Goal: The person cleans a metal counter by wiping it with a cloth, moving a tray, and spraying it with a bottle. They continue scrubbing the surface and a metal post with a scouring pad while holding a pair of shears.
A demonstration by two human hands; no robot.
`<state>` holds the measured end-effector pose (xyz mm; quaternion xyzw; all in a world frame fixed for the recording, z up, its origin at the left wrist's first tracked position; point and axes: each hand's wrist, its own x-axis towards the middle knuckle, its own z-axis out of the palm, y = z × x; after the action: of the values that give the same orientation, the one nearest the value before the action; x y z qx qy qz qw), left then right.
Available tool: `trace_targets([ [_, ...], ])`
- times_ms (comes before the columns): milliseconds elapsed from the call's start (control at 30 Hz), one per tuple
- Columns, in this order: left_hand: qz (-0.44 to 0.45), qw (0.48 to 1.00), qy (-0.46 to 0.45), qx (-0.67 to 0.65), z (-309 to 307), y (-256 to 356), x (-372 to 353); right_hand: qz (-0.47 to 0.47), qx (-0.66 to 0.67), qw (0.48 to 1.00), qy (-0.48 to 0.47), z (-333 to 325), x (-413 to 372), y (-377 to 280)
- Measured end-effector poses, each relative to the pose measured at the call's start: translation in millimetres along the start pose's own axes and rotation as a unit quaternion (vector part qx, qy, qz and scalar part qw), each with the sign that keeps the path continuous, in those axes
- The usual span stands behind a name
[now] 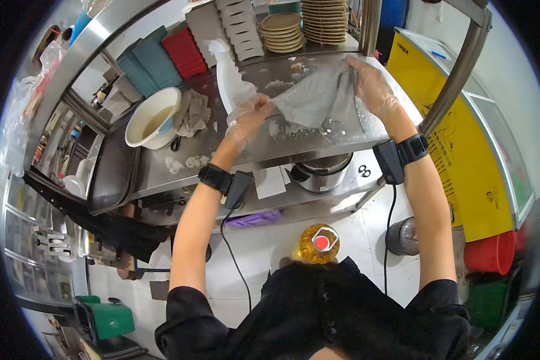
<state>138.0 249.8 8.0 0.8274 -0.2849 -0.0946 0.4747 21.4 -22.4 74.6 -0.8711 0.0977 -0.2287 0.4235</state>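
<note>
A grey checked cloth [318,96] is stretched between my two hands over the steel counter [252,150]. My left hand [249,120], in a clear plastic glove, pinches the cloth's left corner. Also gloved, my right hand [373,90] is closed on its upper right edge, and the rest hangs in folds. Just behind my left hand stands a white plastic piece [227,72] with a wavy edge, which the hand overlaps in this view. White foamy patches and small crumbs [294,129] lie on the counter below and around the cloth.
On the left, a white basin [156,117] of cloudy liquid sits beside a crumpled brown cloth [192,114]. Stacked plates [324,21] and trays [180,51] line the back. A pot [321,171] is on the lower shelf; an oil bottle [319,245] stands by my body.
</note>
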Motion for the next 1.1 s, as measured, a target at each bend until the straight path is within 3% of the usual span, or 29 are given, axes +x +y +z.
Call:
trace_targets([
  [67,0.07,0.994,0.079,-0.033,14,-7,2,-0.23,-0.192,0.953,0.052,-2,1,5],
  [100,0.07,0.994,0.08,-0.034,17,-10,2,-0.231,-0.193,0.952,0.051,-3,6,12],
  [167,0.013,0.992,0.121,-0.033,23,-16,5,-0.394,-0.195,0.891,0.113,-2,22,27],
  [200,0.014,0.992,0.121,-0.034,30,-26,7,-0.394,-0.197,0.891,0.112,-1,29,31],
  [267,-0.017,0.972,0.055,-0.227,46,-43,5,-0.334,0.043,0.942,-0.011,0,39,38],
  [300,-0.016,0.972,0.054,-0.228,50,-27,-6,-0.333,0.041,0.942,-0.011,0,39,37],
  [367,-0.123,0.95,-0.07,-0.278,61,25,-30,-0.212,0.171,0.962,-0.014,2,37,33],
  [400,-0.123,0.95,-0.069,-0.279,71,29,-29,-0.212,0.17,0.962,-0.016,2,34,30],
  [467,-0.105,0.902,-0.105,-0.405,87,34,-24,-0.223,0.109,0.969,0.013,-1,26,26],
  [533,-0.129,0.882,-0.11,-0.439,93,32,-13,-0.232,0.046,0.971,0.046,-8,15,22],
  [600,-0.095,0.861,-0.03,-0.5,97,36,-8,-0.234,0.013,0.97,0.064,-13,7,25],
  [700,-0.058,0.871,0.007,-0.487,87,29,7,-0.198,-0.09,0.969,0.117,-23,-5,34],
  [767,-0.013,0.882,0.034,-0.47,79,31,10,-0.265,-0.265,0.912,0.165,-31,-15,40],
  [800,-0.014,0.883,0.031,-0.469,76,36,10,-0.262,-0.265,0.913,0.167,-33,-17,45],
  [867,0.012,0.874,0.116,-0.471,70,45,13,-0.189,-0.245,0.943,0.125,-35,-15,53],
  [900,0.064,0.915,0.099,-0.385,59,40,18,-0.188,-0.244,0.943,0.125,-33,-13,55],
  [933,0.063,0.916,0.099,-0.383,54,37,19,-0.028,0.055,0.995,0.082,-31,-9,56],
  [967,0.062,0.95,0.109,-0.286,45,49,15,0.134,0.348,0.927,0.03,-28,-8,57],
  [1000,0.06,0.974,0.118,-0.185,39,55,13,0.134,0.35,0.927,0.029,-25,-9,58],
  [1100,0.061,0.969,0.082,-0.223,29,44,33,0.098,0.393,0.914,0.019,-18,-17,55],
])
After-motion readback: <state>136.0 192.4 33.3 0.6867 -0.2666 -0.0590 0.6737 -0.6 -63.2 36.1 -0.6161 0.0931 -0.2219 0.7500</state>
